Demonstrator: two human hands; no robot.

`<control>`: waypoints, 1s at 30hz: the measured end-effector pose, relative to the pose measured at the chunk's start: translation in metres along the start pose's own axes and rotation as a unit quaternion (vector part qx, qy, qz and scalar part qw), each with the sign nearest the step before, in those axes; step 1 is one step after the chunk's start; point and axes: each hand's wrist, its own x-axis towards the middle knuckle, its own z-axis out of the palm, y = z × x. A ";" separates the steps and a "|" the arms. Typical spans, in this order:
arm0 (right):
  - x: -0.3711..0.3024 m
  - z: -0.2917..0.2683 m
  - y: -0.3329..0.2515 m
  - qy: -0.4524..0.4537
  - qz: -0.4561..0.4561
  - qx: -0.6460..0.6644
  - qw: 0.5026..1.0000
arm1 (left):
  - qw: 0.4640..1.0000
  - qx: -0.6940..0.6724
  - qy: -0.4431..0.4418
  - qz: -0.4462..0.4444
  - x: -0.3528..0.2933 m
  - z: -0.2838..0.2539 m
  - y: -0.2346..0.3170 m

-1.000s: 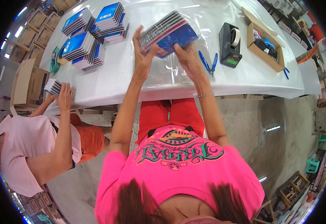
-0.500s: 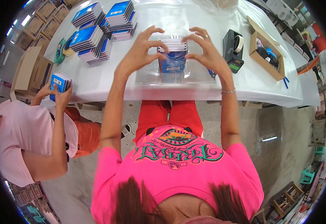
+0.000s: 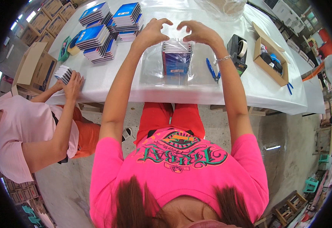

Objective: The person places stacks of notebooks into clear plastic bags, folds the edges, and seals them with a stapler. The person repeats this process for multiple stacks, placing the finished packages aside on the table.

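Observation:
A stack of blue spiral notebooks [image 3: 176,62] stands in front of me, wrapped in or lying on clear plastic film [image 3: 150,72] that spreads over the table. Both my hands are raised at its far end. My left hand [image 3: 152,33] is curved, thumb and fingers apart, just beyond the stack's left corner. Mirroring it at the right corner, my right hand [image 3: 201,33] also has a gap between thumb and fingers. Neither shows anything gripped, though the film is hard to see. Blue-handled nippers [image 3: 212,70] lie beside my right forearm.
Piles of blue notebooks [image 3: 93,38] stand far left. A person [image 3: 40,129] at my left handles small notebooks [image 3: 63,74]. To the right are a black tape dispenser [image 3: 237,53] and an open carton [image 3: 270,62] of supplies. A clear plastic bag [image 3: 223,7] lies at the back.
Both my hands have moved farther away and closer together, from the stack's sides to its far end. The nippers are now uncovered. The person at left has turned the notebooks.

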 end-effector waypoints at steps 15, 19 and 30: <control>-0.115 0.047 0.021 0.183 0.073 0.335 0.921 | 0.919 -0.361 0.155 -0.012 -0.088 0.042 -0.019; -0.123 0.088 0.009 0.197 0.069 0.365 0.907 | 0.922 -0.320 0.216 0.009 -0.096 0.092 -0.024; -0.089 0.092 -0.015 0.238 -0.010 0.261 0.935 | 0.967 -0.135 0.170 0.133 -0.064 0.060 -0.004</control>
